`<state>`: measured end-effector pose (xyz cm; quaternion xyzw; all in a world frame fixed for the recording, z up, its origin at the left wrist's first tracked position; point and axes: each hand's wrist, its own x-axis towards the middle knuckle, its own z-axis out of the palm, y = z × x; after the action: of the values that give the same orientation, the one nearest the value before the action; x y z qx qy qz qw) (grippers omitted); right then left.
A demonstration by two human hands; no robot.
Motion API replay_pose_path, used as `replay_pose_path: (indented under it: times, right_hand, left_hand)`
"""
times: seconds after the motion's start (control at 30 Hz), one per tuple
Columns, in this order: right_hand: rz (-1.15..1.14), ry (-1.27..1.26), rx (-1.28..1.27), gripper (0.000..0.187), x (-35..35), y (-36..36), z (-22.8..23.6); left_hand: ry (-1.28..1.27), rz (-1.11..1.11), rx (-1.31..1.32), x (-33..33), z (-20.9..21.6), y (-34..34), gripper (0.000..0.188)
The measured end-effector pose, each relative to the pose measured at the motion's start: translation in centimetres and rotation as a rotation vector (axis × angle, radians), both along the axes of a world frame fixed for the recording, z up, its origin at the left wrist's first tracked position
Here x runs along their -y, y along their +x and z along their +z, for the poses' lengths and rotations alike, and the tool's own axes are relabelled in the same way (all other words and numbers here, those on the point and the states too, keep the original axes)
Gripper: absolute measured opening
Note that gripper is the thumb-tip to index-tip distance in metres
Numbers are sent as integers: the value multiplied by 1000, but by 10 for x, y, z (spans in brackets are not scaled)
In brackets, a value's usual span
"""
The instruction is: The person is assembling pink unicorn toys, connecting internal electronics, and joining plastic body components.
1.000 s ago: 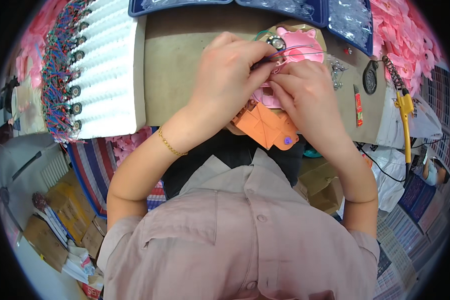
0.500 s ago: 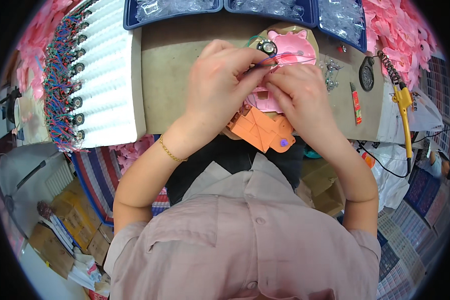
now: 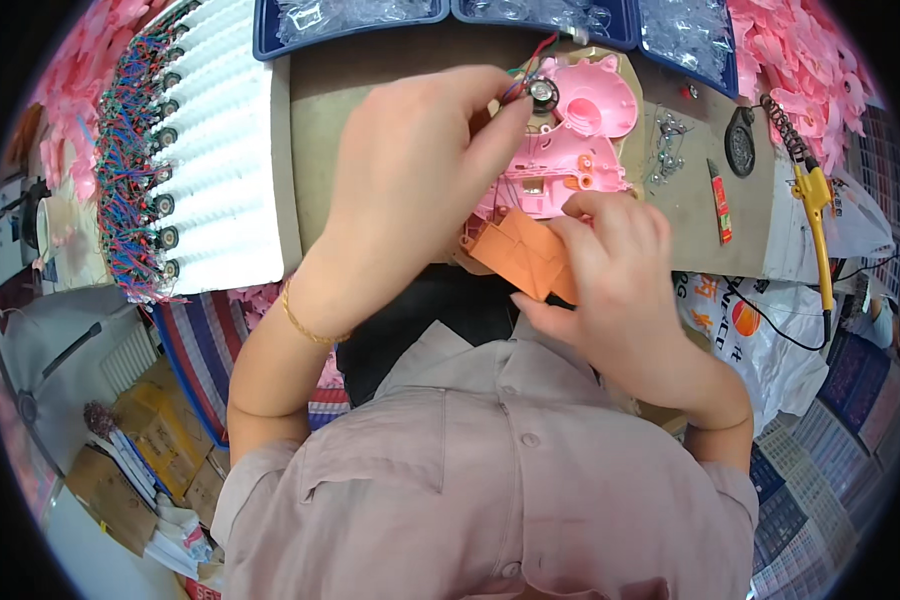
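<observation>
Pink toy shell [image 3: 582, 145] lies open on the table [image 3: 315, 130], the round speaker [image 3: 543, 95] at its left edge and the orange box [image 3: 518, 252] on its near side not yet fitted inside. The left hand [image 3: 405, 150] pinches wires [image 3: 541, 49] beside the speaker; the right hand [image 3: 625, 270] grips the box.

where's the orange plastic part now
In the head view, the orange part is slightly right of centre, on the near side of the pink shell, with the right hand around its right end.
</observation>
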<state>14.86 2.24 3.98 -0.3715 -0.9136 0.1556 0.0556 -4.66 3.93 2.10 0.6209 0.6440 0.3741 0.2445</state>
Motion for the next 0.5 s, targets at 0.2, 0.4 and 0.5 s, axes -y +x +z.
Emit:
replay_pose_path:
  times: [0.2,0.4,0.5]
  right_hand:
    - [132,-155,-265,59,-46,8,-2]
    - [186,-40,-291,59,-54,10,-24]
    - [206,-22,-264,59,-56,7,-20]
  left_hand:
    - [-63,26,926,7,-29,-10,20]
    - [151,88,129,67,-57,-4,25]
    - [418,-67,-161,74,-62,-7,31]
